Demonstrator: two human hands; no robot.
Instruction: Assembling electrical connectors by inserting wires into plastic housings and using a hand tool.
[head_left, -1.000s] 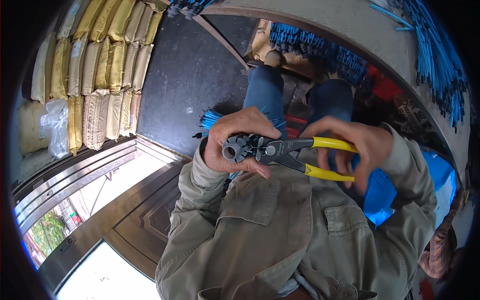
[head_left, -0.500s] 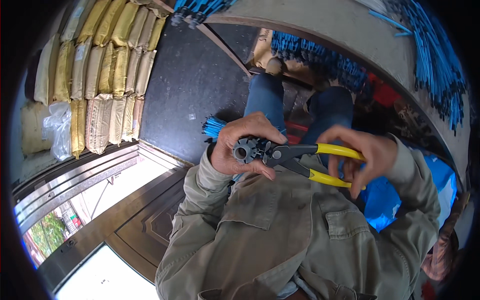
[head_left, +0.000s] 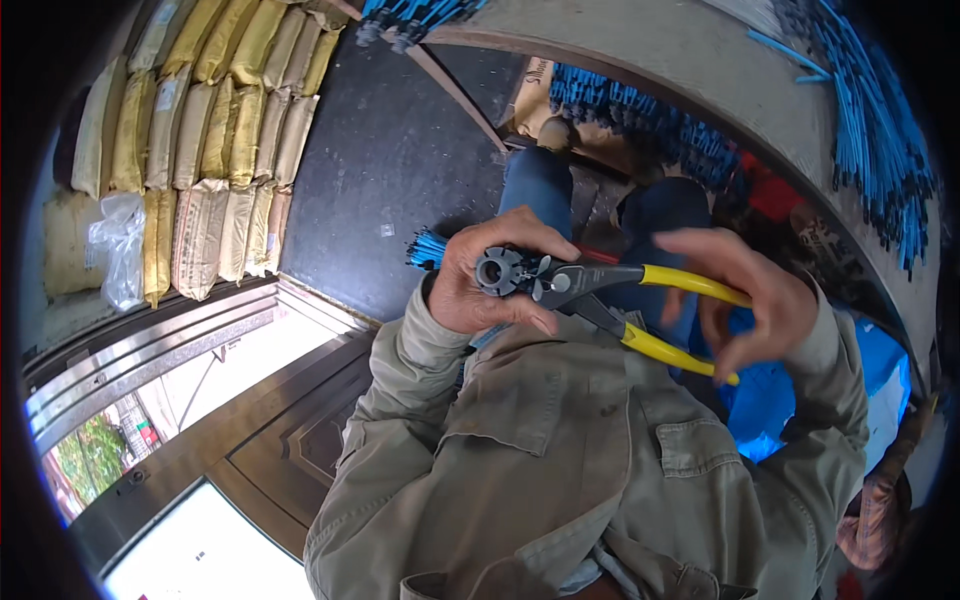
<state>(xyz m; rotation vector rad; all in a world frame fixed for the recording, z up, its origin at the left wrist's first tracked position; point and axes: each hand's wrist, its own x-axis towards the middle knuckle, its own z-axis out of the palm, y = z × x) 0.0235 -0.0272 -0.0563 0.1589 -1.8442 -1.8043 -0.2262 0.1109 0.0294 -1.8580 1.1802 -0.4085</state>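
Note:
My left hand (head_left: pixel 462 285) is closed around a black, round, ribbed part with a hole in its middle (head_left: pixel 492 271). Beside that part, small shiny round metal pieces (head_left: pixel 545 277) show at the jaws of a pair of pliers (head_left: pixel 690 281) with yellow handles. My right hand (head_left: pixel 765 295), partly blurred, grips the pliers by those handles, which are spread apart. A bundle of thin blue rods with dark tips (head_left: pixel 427 248) sticks out past the left hand; whether the hand holds it too, I cannot tell.
Many blue rods with black ends lie on a grey bench (head_left: pixel 720 80) at upper right, with more beneath it. Stacked yellow and brown wrapped packages (head_left: pixel 205 135) stand at left. A brown door (head_left: pixel 300 430) is at lower left, blue plastic sheeting (head_left: pixel 765 400) at right.
The handles of the pliers have spread farther apart, and my right hand has shifted slightly right with its fingers more extended. My left hand keeps its hold on the black part.

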